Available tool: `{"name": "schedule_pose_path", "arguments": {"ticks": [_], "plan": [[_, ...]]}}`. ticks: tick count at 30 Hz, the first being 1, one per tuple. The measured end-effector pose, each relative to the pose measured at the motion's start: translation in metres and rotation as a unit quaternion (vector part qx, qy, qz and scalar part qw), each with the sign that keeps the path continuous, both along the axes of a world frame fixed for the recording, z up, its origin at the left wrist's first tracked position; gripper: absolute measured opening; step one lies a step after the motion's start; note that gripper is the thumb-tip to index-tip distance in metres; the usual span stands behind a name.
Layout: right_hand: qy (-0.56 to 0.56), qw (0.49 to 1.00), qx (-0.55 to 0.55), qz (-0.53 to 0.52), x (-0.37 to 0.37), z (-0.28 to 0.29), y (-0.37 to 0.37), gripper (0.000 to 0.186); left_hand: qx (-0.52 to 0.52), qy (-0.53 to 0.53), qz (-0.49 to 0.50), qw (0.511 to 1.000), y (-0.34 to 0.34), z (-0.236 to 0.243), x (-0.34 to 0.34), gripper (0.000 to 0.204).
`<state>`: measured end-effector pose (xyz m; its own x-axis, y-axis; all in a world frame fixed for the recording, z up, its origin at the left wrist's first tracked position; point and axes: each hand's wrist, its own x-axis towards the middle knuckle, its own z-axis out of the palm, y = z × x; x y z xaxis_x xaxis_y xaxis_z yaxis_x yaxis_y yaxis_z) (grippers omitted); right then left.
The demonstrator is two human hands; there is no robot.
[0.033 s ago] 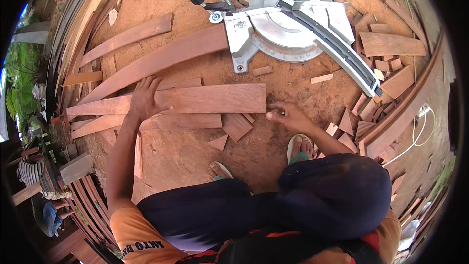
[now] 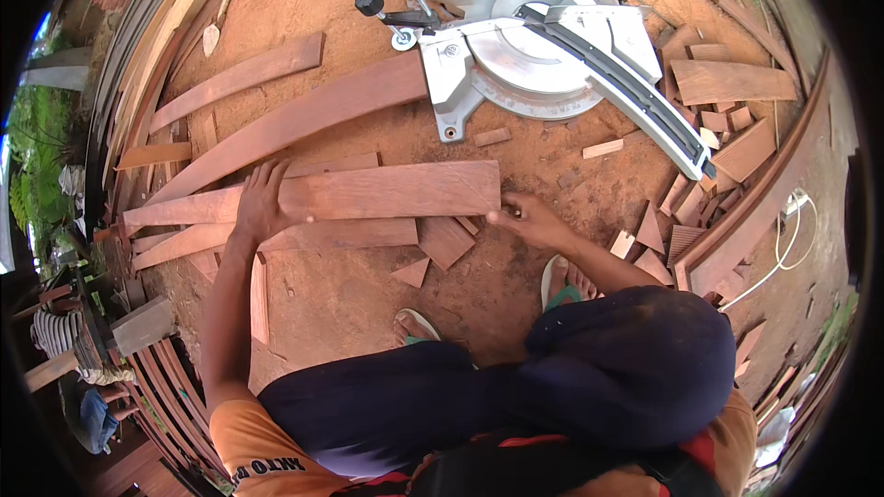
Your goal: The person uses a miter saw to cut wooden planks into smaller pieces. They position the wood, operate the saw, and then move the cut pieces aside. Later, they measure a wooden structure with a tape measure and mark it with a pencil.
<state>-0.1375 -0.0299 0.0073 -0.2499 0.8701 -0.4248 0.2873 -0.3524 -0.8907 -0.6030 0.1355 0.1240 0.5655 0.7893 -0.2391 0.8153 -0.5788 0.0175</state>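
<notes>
A reddish wooden plank lies flat on the dirt in front of me. My left hand rests on its left part, palm down with the fingers spread. My right hand is at the plank's right end, its fingertips bunched against the lower corner; whether they pinch something small is hidden. A thin diagonal line crosses the plank near that end. I squat behind it, my feet in sandals on the ground.
A grey mitre saw stands just beyond the plank. Long curved boards lie to the left, and several triangular offcuts are scattered around. A white cable runs at the right; stacked boards sit at lower left.
</notes>
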Motion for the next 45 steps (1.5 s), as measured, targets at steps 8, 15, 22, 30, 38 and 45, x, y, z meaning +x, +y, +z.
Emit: {"name": "schedule_pose_path", "arguments": {"ticks": [8,15,22,30,38,45], "plan": [[0.196,0.936,-0.098,-0.277,-0.047,0.022,0.047,0.055,0.09,0.055,0.081,0.991,-0.044,-0.047,-0.112,0.138],[0.218,0.885,0.002,-0.411,0.09,0.029,0.104,0.044,0.072,0.047,0.016,0.996,0.018,-0.031,-0.053,0.125],[-0.409,0.892,0.107,-0.161,0.167,0.021,0.12,0.056,-0.009,0.02,0.127,0.992,0.078,-0.048,0.0,0.124],[-0.477,0.821,0.292,-0.112,0.11,0.06,0.091,0.075,0.083,-0.042,0.042,0.995,0.091,-0.084,-0.032,0.115],[-0.41,0.835,0.332,-0.158,0.118,0.018,0.139,0.047,0.108,-0.082,0.044,0.99,0.109,-0.092,-0.023,0.11],[-0.375,0.834,0.366,-0.17,0.122,0.013,0.162,0.048,0.128,-0.085,0.039,0.987,0.121,-0.095,-0.029,0.116]]}}
